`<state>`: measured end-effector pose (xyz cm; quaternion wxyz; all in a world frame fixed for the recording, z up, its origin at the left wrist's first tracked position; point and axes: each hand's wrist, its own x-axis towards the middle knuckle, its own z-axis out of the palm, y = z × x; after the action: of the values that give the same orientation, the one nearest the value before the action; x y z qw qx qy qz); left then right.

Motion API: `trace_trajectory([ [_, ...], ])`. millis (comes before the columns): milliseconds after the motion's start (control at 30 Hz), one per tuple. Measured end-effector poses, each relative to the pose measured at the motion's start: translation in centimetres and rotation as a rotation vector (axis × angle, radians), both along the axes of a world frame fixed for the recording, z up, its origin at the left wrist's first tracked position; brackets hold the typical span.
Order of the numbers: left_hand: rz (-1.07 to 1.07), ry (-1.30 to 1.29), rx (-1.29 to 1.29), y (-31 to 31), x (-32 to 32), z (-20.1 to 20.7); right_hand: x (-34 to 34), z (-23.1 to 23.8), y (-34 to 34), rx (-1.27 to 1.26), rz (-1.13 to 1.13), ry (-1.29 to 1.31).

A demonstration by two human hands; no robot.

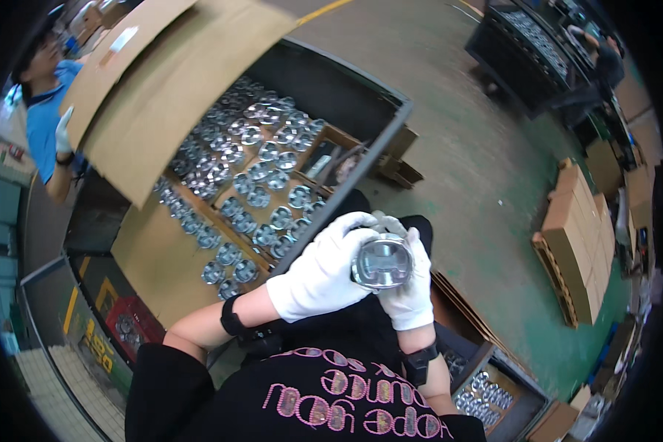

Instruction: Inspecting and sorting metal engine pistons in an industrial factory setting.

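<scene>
Between my two white-gloved hands is a shiny metal piston [382, 264], held in front of my body with a hollowed face turned up. My left hand [323, 267] is closed around its left and far side. The fingers of my right hand [411, 289] press along its right side, and part of that grip is hidden behind the piston. Just past my left hand stands a large dark metal bin [399, 118], where many similar pistons [258, 173] sit in rows on brown cardboard.
At the left, a person in blue [48, 110] with a white glove holds a big cardboard sheet [177, 88] over the bin. Another bin of pistons [486, 398] is at my lower right. Stacked cartons [578, 243] stand on a pallet at right. Far right, someone works beside a dark bin [519, 55].
</scene>
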<state>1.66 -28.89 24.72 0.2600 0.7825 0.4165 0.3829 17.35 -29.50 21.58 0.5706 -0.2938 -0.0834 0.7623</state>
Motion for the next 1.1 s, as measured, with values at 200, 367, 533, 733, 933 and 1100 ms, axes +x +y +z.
trace_trajectory([
  [200, 0.254, -0.032, 0.028, -1.7, -3.7, -0.2, -5.0, 0.0, 0.9, 0.178, 0.214, -0.251],
  [367, 0.559, 0.118, -0.036, -3.8, -13.5, 0.2, -9.3, -0.1, 2.6, 0.716, 0.427, -0.944],
  [533, 1.134, 0.525, -0.698, -6.9, -29.8, -8.9, -11.7, -5.4, 4.7, 1.316, 0.237, -1.622],
  [733, 0.999, 0.443, -1.055, -10.5, -36.7, -23.6, -12.2, -6.1, 4.2, 1.371, 0.277, -1.823],
  [933, 1.112, 0.413, -0.974, -11.1, -34.8, -29.0, -12.3, -6.2, 3.6, 1.359, 0.308, -1.845],
  [1100, 1.049, 0.360, -0.897, -11.4, -35.3, -27.2, -13.5, -6.0, 3.6, 1.375, 0.277, -1.809],
])
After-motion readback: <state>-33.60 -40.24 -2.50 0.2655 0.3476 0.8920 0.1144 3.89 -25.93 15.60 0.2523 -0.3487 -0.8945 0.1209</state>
